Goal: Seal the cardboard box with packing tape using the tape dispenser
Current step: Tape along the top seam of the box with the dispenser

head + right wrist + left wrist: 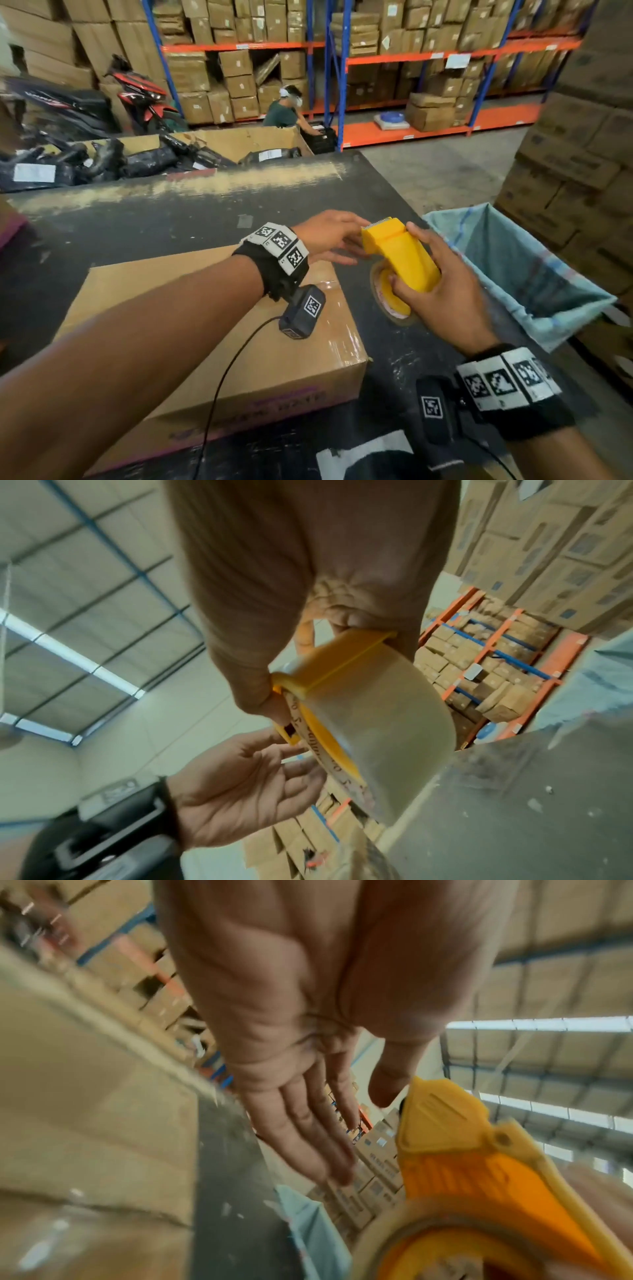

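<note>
A closed cardboard box (219, 346) lies on the dark table (171, 219) under my left forearm, with clear tape across its right end. My right hand (442, 284) grips the yellow tape dispenser (400, 257) just right of the box, blade end pointing away. Its clear tape roll (387, 721) hangs below the handle. My left hand (332, 240) reaches to the dispenser's blade end with straight fingers, and the thumb (390, 1080) touches the yellow nose (441, 1118). No loose tape end is visible.
A bin lined with a pale blue bag (520, 270) stands right of the table. A large carton of black wrapped parcels (137, 157) sits beyond the far edge. Stacked cartons (582, 137) rise at the right. A person (284, 109) crouches by orange-blue shelving (411, 61).
</note>
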The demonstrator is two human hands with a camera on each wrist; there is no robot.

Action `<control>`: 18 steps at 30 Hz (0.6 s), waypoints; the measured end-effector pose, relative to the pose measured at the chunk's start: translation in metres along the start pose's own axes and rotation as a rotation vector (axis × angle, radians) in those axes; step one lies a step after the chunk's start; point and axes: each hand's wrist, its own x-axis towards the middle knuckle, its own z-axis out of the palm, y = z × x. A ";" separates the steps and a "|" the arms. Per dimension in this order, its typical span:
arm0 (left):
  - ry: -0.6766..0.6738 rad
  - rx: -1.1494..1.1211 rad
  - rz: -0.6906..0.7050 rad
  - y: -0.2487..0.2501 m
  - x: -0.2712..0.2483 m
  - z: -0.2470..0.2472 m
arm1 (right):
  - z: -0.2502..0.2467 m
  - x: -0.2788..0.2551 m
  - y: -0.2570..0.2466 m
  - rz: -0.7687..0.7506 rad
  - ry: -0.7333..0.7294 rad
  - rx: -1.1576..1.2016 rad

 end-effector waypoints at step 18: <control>-0.239 0.140 0.168 0.025 -0.014 -0.063 | 0.049 -0.044 -0.086 0.105 0.195 -0.079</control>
